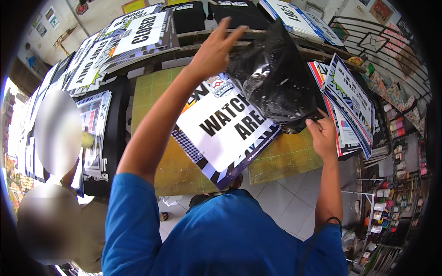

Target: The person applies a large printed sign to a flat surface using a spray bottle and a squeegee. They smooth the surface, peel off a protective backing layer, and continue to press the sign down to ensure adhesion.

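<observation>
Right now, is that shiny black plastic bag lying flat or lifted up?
Lifted: the black plastic bag hangs crumpled above the printed sign, pinched at its lower edge by the right hand.

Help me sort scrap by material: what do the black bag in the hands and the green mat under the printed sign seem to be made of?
The black bag looks like thin glossy plastic film: it crumples and throws bright glints. The green mat looks like a matte rubbery or vinyl cutting mat, with a faint printed grid; the exact material is uncertain. The right hand pinches the bag's lower edge.
</observation>
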`<control>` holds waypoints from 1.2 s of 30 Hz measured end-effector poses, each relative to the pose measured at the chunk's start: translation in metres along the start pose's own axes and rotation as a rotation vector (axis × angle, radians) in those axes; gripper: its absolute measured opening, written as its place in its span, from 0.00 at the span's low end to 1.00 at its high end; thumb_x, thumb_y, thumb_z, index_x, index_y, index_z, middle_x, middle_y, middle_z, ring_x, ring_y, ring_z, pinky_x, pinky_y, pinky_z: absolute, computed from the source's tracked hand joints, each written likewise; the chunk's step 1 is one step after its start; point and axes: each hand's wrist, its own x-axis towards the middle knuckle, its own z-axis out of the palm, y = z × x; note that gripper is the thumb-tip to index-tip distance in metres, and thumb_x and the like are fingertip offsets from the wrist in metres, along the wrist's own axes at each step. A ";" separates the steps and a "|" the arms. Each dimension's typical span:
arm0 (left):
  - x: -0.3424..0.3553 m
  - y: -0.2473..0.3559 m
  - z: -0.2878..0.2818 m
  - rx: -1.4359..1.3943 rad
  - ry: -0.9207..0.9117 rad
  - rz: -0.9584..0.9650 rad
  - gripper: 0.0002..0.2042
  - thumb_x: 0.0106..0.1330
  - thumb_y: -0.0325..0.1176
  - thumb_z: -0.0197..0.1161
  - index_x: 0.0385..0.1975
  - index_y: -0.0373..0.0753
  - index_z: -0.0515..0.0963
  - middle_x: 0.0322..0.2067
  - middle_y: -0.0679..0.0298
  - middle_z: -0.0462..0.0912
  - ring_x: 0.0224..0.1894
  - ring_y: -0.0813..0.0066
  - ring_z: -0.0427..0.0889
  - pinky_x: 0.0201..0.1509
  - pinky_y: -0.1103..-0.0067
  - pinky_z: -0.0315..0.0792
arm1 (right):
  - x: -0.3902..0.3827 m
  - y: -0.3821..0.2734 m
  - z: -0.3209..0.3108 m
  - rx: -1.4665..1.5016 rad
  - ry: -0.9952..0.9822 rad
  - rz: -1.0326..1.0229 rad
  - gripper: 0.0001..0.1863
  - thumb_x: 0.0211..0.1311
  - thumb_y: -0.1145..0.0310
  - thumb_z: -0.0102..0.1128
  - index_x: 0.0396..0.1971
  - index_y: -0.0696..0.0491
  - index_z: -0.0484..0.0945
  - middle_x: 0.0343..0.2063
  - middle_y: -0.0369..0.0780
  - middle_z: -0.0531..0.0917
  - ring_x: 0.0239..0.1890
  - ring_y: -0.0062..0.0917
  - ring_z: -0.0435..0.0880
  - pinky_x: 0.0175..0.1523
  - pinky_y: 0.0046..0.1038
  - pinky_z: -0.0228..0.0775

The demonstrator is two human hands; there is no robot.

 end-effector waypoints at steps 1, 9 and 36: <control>0.027 0.011 0.003 0.188 -0.086 0.194 0.44 0.48 0.14 0.54 0.69 0.54 0.58 0.71 0.47 0.50 0.70 0.49 0.57 0.69 0.64 0.61 | 0.002 0.003 0.001 0.002 -0.009 -0.050 0.13 0.64 0.74 0.56 0.44 0.66 0.79 0.44 0.38 0.82 0.34 0.14 0.73 0.40 0.20 0.65; 0.124 0.074 0.032 0.423 -0.461 0.757 0.44 0.46 0.19 0.68 0.68 0.54 0.60 0.72 0.62 0.54 0.73 0.62 0.53 0.74 0.66 0.54 | 0.001 0.008 -0.008 0.054 -0.112 -0.070 0.09 0.57 0.73 0.60 0.36 0.60 0.82 0.49 0.49 0.82 0.46 0.38 0.83 0.51 0.32 0.73; 0.124 0.107 -0.038 0.340 -0.797 0.530 0.09 0.44 0.25 0.68 0.27 0.40 0.80 0.33 0.64 0.80 0.48 0.65 0.79 0.65 0.62 0.68 | 0.006 0.277 -0.010 -0.655 0.150 0.621 0.23 0.53 0.60 0.69 0.45 0.57 0.76 0.46 0.48 0.78 0.52 0.44 0.76 0.52 0.40 0.73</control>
